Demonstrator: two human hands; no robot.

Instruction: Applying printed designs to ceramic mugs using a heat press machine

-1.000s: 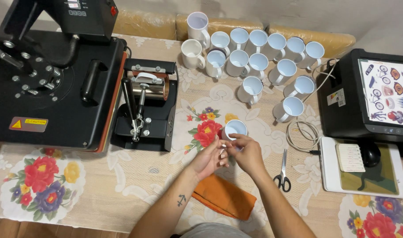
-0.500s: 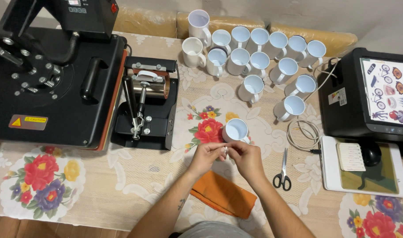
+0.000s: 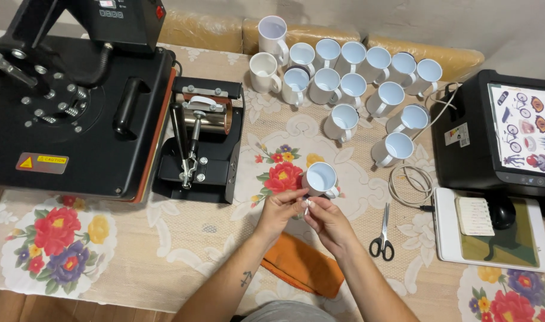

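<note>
Since the earlier frame my hands have drawn slightly toward me, away from the lone white mug [image 3: 320,178]. Thirteen further mugs [image 3: 354,85] stand behind it, all empty. My left hand [image 3: 279,210] and right hand [image 3: 325,219] meet, fingertips pinched together on a small white piece [image 3: 307,206]; one pair of scissors [image 3: 381,237] lies just right
</note>
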